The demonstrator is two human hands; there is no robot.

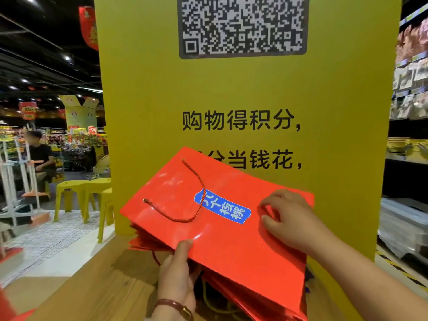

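While you lift the top red bag [231,246], mind the stack [143,242].
Head view: your left hand [178,272] pinches its near edge; your right hand [287,218] rests curled fingers on its far side, grip unclear. It lies tilted on the stack, on the wooden counter [99,281]. Tug unevenly and the paper could crease or drag the stack off.

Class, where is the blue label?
Head view, low centre: the blue label lies on the top red bag, its left end under the rope handle, left of the right hand.
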